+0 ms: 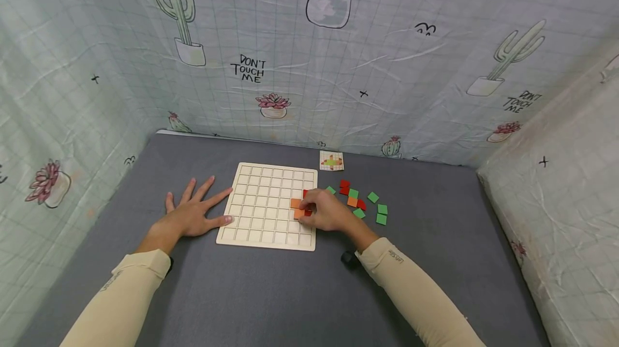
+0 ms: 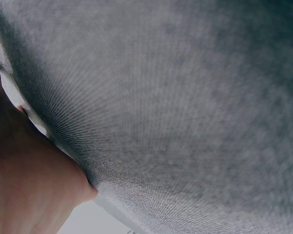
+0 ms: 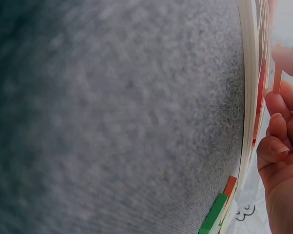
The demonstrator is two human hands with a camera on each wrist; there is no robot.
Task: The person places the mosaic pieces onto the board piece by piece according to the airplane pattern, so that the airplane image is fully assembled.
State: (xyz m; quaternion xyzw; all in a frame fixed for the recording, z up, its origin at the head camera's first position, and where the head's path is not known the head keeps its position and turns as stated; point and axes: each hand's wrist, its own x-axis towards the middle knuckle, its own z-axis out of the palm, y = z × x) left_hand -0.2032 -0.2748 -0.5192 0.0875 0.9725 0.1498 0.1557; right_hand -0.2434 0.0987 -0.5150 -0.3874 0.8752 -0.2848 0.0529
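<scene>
A pale wooden grid board (image 1: 261, 202) lies on the table. Over its right part my right hand (image 1: 329, 210) pinches an orange square tile (image 3: 277, 80) between thumb and finger, seen edge-on in the right wrist view. Another orange tile (image 1: 295, 203) and red tiles (image 1: 308, 212) are on the board around the fingertips, partly covered by the hand. My left hand (image 1: 191, 215) is spread flat on the table, with thumb and index fingertips at the board's left edge. The left wrist view shows mostly grey cloth and part of that hand.
Right of the board lie loose green tiles (image 1: 373, 197), red tiles (image 1: 344, 183) and an orange tile (image 1: 352, 202). A small picture card (image 1: 331, 161) with a coloured pattern sits behind the board. Printed curtains (image 1: 290, 67) surround the grey table (image 1: 251, 293).
</scene>
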